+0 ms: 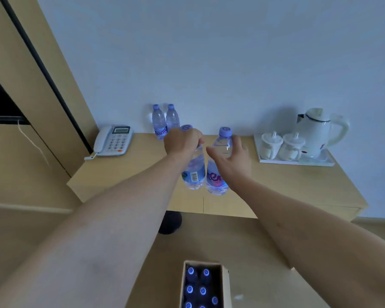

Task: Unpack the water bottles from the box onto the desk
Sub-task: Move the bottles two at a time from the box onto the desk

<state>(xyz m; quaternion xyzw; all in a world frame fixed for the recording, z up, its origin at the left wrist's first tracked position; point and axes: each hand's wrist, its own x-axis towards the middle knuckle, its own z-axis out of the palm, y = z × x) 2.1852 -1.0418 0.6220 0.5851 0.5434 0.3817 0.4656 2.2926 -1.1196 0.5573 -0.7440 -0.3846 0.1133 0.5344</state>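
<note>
Dim, cool bluish cast. Soft shadows fall left of the kettle (318,130) on the wall (209,52). Overall soft focus; wide-angle bending at edges. Box (203,285) interior dark.

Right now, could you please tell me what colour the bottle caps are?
Light purple, clearest in the head view on the bottle cap by the right hand.

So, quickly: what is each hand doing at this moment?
Left hand: grips the left bottle near its neck.
Right hand: fingers curl round the right bottle.
</note>
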